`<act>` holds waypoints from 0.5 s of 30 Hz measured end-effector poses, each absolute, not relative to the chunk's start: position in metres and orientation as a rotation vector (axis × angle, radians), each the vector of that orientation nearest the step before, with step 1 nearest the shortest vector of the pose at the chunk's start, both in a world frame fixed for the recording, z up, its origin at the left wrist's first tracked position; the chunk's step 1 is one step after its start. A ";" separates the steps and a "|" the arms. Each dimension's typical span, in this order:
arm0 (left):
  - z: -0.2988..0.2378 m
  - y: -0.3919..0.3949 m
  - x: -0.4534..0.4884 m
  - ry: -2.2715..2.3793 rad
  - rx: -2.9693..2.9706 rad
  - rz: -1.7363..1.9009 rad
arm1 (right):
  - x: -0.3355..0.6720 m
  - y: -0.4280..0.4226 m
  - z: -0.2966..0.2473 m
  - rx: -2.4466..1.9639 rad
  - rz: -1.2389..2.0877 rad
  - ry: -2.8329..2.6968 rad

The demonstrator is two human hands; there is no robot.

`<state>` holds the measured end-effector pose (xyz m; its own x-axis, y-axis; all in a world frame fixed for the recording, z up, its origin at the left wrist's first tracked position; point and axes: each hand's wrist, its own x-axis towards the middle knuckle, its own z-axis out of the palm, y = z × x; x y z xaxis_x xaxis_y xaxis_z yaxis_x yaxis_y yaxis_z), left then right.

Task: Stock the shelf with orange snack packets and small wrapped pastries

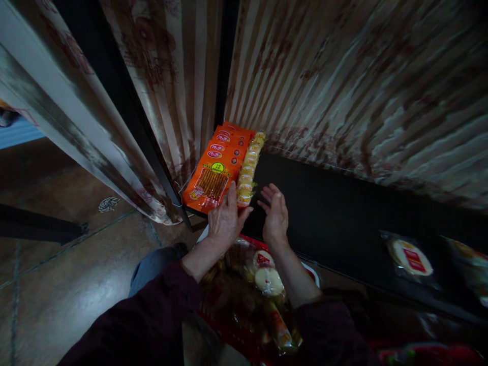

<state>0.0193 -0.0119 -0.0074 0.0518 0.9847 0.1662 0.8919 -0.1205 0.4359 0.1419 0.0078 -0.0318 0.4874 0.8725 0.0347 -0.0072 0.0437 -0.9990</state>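
Orange snack packets (213, 168) lie overlapping in a row at the left end of a black shelf (316, 198). Beside them on the right runs a line of small yellow-wrapped snacks (249, 165). My left hand (225, 216) rests at the near end of both rows, fingers stretched out, the fingertips by the orange packet's edge and the nearest yellow wrapper. Just to the right, my right hand (275, 213) hovers over the shelf with its fingers apart and slightly curved, holding nothing and a little away from the yellow row.
Below my forearms stands a red container (213, 315) with several wrapped snacks, among them pale round crackers (268, 281). Another wrapped round cracker (412, 257) and a packet (470, 264) lie further right on the shelf. Patterned curtains (324, 76) and a dark metal post (125, 86) border it.
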 end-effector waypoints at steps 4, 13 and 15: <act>-0.006 -0.013 0.016 1.928 2.104 0.653 | 0.132 -0.017 -0.033 -1.363 0.857 -0.958; -0.011 -0.011 0.013 1.837 2.083 0.760 | 0.130 -0.019 -0.037 -1.394 0.926 -1.113; -0.012 -0.010 0.014 1.816 2.082 0.783 | 0.128 -0.018 -0.035 -1.413 0.893 -1.182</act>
